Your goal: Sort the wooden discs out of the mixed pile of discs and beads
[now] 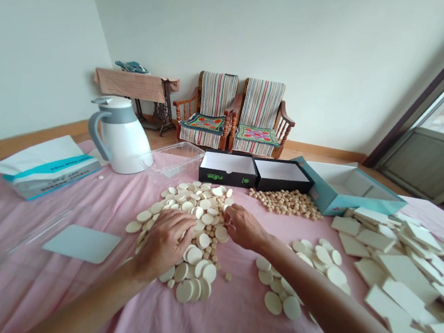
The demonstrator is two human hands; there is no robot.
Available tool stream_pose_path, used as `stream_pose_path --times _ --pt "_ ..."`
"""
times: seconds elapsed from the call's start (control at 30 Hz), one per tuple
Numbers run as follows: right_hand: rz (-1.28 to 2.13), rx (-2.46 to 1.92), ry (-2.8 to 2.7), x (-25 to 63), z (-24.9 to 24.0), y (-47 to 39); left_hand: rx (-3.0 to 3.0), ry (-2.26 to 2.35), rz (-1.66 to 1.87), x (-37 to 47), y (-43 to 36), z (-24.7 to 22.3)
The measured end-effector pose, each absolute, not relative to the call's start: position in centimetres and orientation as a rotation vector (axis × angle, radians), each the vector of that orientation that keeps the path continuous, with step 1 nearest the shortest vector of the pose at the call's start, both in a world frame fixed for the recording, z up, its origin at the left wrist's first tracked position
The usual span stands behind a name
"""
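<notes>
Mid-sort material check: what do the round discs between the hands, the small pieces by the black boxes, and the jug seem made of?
Discs: likely unpainted wood, matte; pale cream, no glare.
Small pieces: probably bare wood, matte tan; grain too small to see.
Jug: seems plastic, smooth white and grey, soft sheen; painted metal possible.

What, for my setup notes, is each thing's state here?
Jug: upright
Black boxes: open
Blue box: open
Clear tray: open
Packet: seal unclear
White card: flat
Central discs: loosely heaped
Right discs: loose
Tiles: loosely piled
Small wooden pieces: heaped
Pink cloth: creased
Chairs: draped
Back table: covered
Left hand: palm down over central discs
Right hand: curled at central discs
</notes>
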State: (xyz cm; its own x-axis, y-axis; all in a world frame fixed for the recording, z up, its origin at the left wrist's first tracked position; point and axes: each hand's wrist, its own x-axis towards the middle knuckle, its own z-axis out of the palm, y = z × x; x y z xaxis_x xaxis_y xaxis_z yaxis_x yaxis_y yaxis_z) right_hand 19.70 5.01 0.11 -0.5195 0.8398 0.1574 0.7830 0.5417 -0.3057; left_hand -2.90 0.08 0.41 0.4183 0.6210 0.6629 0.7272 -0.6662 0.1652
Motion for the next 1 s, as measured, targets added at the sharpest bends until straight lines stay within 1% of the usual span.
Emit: stream_pose_path --times 0.17,0.4,0.5,0.7,0.87,1.0 --pt "0.221 -1.495 -2.411 21.3 -0.1 5.9 -2.471 -1.252 -1.080 -3.6 0.5 0.7" --pt "-0.006 -1.790 -2.164 25.4 1.8 8.8 -2.454 -1.310 -0.982 -4.4 1.5 0.2" --pt "0.017 -1.732 -2.222 24.6 2.1 8.3 -2.467 -1.319 -0.937 -4.5 1.7 -0.4" --pt "0.262 -1.412 -2.482 20.4 1.0 5.2 -2.491 -1.341 -0.934 -4.6 1.7 -0.6" --pt "0.264 -1.423 -2.460 18.9 -0.1 4.7 -2.497 -1.366 -0.921 -4.6 1.7 -0.6" --pt "0.219 -1.488 -2.416 19.4 -0.3 5.1 -2.496 -1.384 -0.900 -4.5 1.6 -0.5"
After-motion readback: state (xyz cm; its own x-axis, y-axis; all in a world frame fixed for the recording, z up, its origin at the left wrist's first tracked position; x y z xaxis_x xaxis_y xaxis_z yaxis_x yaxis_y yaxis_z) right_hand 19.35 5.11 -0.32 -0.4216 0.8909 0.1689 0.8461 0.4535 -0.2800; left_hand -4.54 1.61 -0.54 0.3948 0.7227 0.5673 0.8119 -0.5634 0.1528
